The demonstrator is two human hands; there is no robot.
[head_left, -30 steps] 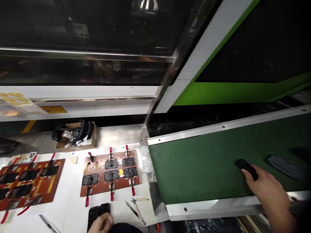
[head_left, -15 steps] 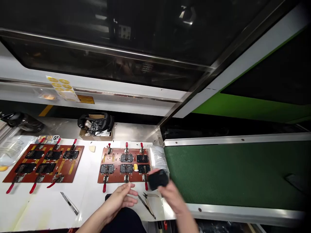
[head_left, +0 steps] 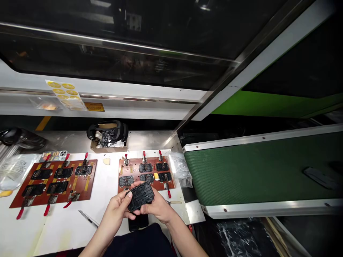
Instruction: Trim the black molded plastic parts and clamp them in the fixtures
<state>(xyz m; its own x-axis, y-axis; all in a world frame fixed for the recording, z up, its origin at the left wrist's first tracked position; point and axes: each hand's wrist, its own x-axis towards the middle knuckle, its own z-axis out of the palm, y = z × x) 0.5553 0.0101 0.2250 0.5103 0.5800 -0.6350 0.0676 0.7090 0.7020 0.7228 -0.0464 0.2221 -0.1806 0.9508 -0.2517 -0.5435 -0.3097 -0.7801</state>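
Both hands hold a black rectangular plastic housing (head_left: 140, 197), tilted in front of me with its ribbed side showing. My left hand (head_left: 120, 207) grips its left end, thumb on top. At the right lower edge, my right hand (head_left: 155, 207) is closed round it. Just beyond is a reddish-brown fixture board (head_left: 135, 168) with red-handled clamps and similar black parts seated in it; my hands hide its front edge partly. A small yellow piece (head_left: 156, 176) lies among those parts. Below the hands, a dark flat object (head_left: 138, 223) rests on the table.
A second fixture board (head_left: 89, 184) with black parts stands left. A utility knife (head_left: 88, 218) lies before it. Plastic bags of grey strands (head_left: 180, 166) flank the boards. Behind are a cardboard box (head_left: 108, 148) and a black bottle (head_left: 23, 138). A green conveyor belt (head_left: 254, 171) runs along the right.
My right hand has brought the black housing left from beside the board's right edge. My left hand, free before, has now closed on it too. The view has shifted slightly.
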